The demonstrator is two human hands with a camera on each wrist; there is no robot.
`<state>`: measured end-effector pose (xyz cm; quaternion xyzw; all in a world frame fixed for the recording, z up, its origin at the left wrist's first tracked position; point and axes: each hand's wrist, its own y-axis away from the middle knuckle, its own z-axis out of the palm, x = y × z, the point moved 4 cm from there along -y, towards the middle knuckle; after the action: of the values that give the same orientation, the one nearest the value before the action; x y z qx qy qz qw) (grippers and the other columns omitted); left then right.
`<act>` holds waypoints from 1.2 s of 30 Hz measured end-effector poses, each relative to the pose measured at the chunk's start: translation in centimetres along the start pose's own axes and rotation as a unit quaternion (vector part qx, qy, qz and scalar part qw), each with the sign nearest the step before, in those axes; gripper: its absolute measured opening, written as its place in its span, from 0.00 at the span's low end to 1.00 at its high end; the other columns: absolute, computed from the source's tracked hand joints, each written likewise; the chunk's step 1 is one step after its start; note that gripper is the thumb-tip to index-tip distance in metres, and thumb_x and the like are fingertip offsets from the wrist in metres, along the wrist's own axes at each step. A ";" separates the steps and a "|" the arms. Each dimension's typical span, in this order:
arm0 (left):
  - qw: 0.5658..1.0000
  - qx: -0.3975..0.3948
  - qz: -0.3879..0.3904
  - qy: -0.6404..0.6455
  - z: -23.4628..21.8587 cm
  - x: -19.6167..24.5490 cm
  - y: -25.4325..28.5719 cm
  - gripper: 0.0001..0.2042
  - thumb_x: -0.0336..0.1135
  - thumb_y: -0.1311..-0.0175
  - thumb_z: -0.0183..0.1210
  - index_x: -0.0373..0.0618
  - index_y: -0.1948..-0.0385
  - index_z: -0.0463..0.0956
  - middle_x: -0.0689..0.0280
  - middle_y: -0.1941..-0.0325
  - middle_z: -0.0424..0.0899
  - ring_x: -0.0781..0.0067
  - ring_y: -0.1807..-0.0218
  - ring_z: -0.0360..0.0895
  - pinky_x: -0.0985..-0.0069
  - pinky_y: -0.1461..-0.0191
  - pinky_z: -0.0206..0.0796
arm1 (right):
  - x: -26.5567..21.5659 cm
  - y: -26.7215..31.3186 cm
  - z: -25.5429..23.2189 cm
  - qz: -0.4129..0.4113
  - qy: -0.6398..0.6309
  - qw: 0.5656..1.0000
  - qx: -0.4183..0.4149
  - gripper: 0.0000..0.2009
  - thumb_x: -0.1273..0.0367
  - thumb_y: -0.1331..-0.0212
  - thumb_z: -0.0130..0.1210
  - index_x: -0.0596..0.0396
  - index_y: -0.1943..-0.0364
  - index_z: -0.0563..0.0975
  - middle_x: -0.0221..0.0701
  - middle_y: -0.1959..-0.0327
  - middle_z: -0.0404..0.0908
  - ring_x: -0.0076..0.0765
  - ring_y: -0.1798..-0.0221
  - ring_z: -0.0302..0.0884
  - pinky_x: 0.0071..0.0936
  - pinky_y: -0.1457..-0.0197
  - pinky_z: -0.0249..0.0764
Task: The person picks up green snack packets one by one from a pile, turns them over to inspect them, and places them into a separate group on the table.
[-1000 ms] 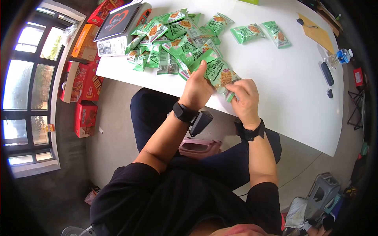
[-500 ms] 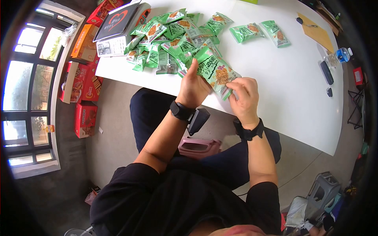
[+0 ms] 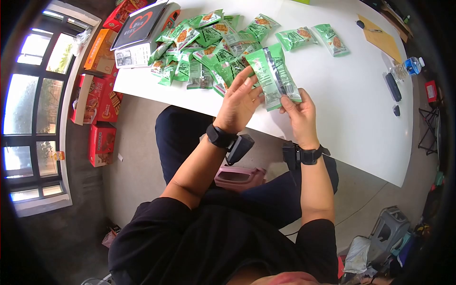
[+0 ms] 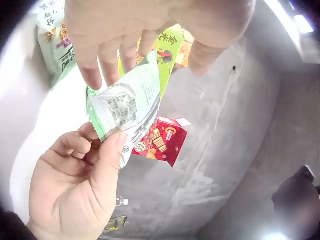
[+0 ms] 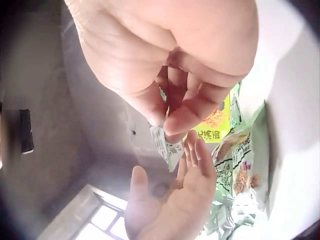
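My right hand [image 3: 301,116] pinches one end of a green snack packet [image 3: 273,78] between thumb and fingers, holding it up over the table's near edge. Its back, with a silvery seam and small print, faces up. My left hand [image 3: 240,104] is beside the packet's left edge, palm turned up, fingers loosely extended and thumb apart. The left wrist view shows the left fingers [image 4: 107,60] right at the packet's far part, while the right thumb presses the crimped end. In the right wrist view the packet [image 5: 167,147] is mostly hidden by the right fingers.
A heap of similar green packets [image 3: 199,40] lies left of centre on the white table [image 3: 351,123]. Two more packets [image 3: 297,38] lie apart to the right. A device with a dark heart-marked panel [image 3: 140,23] is at back left, a water bottle [image 3: 413,66] at right.
The packet has been turned over from its printed front to its back and lifted slightly. My right hand has rotated with it. The left hand no longer lies over the packet; its fingers have loosened.
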<state>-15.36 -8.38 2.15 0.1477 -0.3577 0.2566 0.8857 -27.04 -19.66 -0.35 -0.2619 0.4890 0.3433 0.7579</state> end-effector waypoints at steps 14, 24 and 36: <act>0.992 0.006 0.029 -0.121 -0.1 -0.8 0.3 0.34 0.17 0.37 0.51 0.48 0.29 0.49 0.59 0.43 0.76 0.67 0.42 0.73 0.69 0.41 0.65 | 1.3 0.1 0.9 0.085 0.002 0.992 -0.092 0.13 0.65 0.37 0.59 0.58 0.54 0.77 0.26 0.66 0.80 0.19 0.67 0.76 0.18 0.63 0.72; 0.989 0.003 0.026 -0.145 0.0 -0.6 0.4 0.34 0.16 0.37 0.51 0.45 0.29 0.48 0.58 0.43 0.75 0.67 0.42 0.73 0.69 0.40 0.65 | 1.5 -0.3 0.4 0.040 0.041 0.997 -0.048 0.15 0.57 0.36 0.57 0.56 0.66 0.77 0.21 0.72 0.74 0.15 0.70 0.67 0.15 0.64 0.63; 0.979 -0.011 -0.011 -0.204 0.0 -1.2 0.8 0.34 0.18 0.39 0.55 0.39 0.31 0.50 0.58 0.44 0.75 0.70 0.43 0.73 0.72 0.41 0.65 | 1.0 -0.9 -0.9 -0.005 0.038 0.999 0.021 0.12 0.62 0.34 0.56 0.55 0.70 0.75 0.19 0.73 0.72 0.12 0.70 0.64 0.13 0.65 0.62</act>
<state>-16.55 -8.13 1.40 0.1911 -0.5319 0.2070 0.7986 -26.56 -20.57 -1.53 -0.2616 0.5233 0.3186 0.7458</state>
